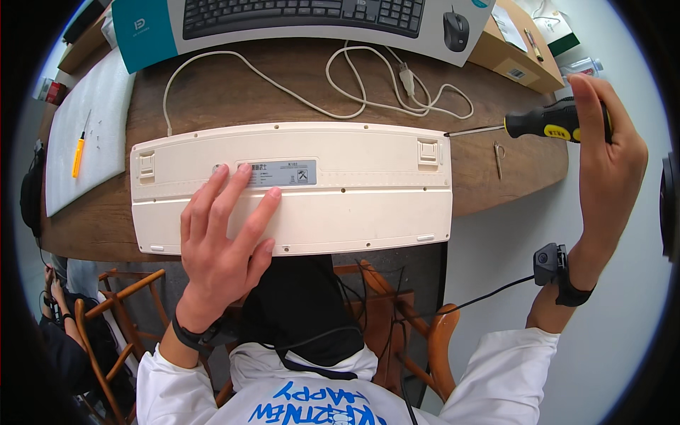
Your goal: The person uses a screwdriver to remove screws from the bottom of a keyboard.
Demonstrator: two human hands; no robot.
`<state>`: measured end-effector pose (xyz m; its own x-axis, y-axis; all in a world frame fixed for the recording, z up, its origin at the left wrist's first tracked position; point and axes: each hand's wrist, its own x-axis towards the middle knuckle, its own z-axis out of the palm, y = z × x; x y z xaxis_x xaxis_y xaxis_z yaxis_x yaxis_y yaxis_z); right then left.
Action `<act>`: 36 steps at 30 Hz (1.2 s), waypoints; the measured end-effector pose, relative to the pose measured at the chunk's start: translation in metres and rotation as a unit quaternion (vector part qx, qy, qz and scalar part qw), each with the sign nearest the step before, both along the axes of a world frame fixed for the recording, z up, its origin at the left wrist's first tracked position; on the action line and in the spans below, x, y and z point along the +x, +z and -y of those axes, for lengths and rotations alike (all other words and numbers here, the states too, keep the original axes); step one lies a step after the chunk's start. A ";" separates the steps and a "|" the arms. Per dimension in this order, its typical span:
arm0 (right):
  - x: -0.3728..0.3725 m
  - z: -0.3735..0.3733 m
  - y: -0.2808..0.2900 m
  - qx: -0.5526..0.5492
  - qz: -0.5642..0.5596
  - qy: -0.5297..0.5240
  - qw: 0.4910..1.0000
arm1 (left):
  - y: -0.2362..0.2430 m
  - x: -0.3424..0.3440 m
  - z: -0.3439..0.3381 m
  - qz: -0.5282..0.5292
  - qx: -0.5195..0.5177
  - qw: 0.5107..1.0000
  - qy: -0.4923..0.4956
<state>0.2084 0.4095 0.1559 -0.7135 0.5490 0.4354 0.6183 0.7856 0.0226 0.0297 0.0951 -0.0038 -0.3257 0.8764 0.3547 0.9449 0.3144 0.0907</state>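
Observation:
A cream keyboard (382,219) lies face down along the table's near edge, its back with several screw holes and a grey label (301,173) turned up. My left hand (230,223) rests on that back with the fingers spread, the fingertips over part of the label. In my right hand (609,134) is a black and yellow screwdriver (531,122), gripped by its handle. Its shaft points left, and the tip meets the keyboard's far right corner, where a screw hole sits. A pair of tweezers (499,161) lies on the wood just right of the keyboard.
White foam sheet (92,156) at left bears a small yellow screwdriver (78,152) and tiny screws. The keyboard's white cable (283,81) loops behind it. A keyboard box (304,35) and a cardboard carton (520,60) stand at the back. Another person's hands (55,287) show at far left.

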 end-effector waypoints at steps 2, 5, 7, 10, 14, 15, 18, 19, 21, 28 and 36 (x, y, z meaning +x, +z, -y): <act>0.001 0.004 0.016 0.009 0.026 0.085 0.996 | -0.001 0.000 -0.002 0.007 0.014 1.000 -0.002; 0.003 0.001 0.024 -0.017 0.044 0.201 0.979 | 0.001 0.000 -0.003 0.003 0.012 1.000 -0.007; 0.004 -0.001 0.023 -0.079 0.028 0.221 0.972 | 0.004 0.000 -0.003 0.019 0.006 1.000 -0.005; 0.005 -0.008 0.022 -0.137 0.005 0.206 0.969 | 0.020 0.005 -0.007 0.086 -0.015 0.996 0.004; 0.008 -0.022 0.012 -0.158 -0.047 0.226 0.960 | 0.043 0.022 -0.036 0.136 -0.027 0.990 0.012; 0.004 -0.020 0.008 -0.150 -0.070 0.233 0.958 | 0.050 0.029 -0.052 0.149 -0.011 0.988 -0.026; -0.013 -0.017 0.001 -0.115 -0.088 0.192 0.971 | 0.054 0.052 -0.099 0.208 0.015 0.972 -0.108; -0.014 -0.019 0.000 -0.115 -0.080 0.170 0.975 | 0.046 0.061 -0.115 0.209 0.013 0.972 -0.106; -0.013 -0.021 0.010 -0.039 -0.041 0.170 0.984 | 0.033 0.075 -0.137 0.225 0.015 0.965 -0.135; -0.012 -0.030 0.012 -0.078 -0.007 0.142 0.987 | 0.013 0.082 -0.151 0.165 0.004 0.981 -0.102; -0.005 -0.040 0.027 -0.233 0.068 0.221 0.945 | 0.012 0.080 -0.149 0.175 0.005 0.979 -0.104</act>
<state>0.2035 0.4496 0.1833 -0.9496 0.2944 0.1073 0.2444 0.9102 -0.3344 0.1099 0.2437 0.0079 -0.2442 0.9335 0.2624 0.8986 0.1161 0.4230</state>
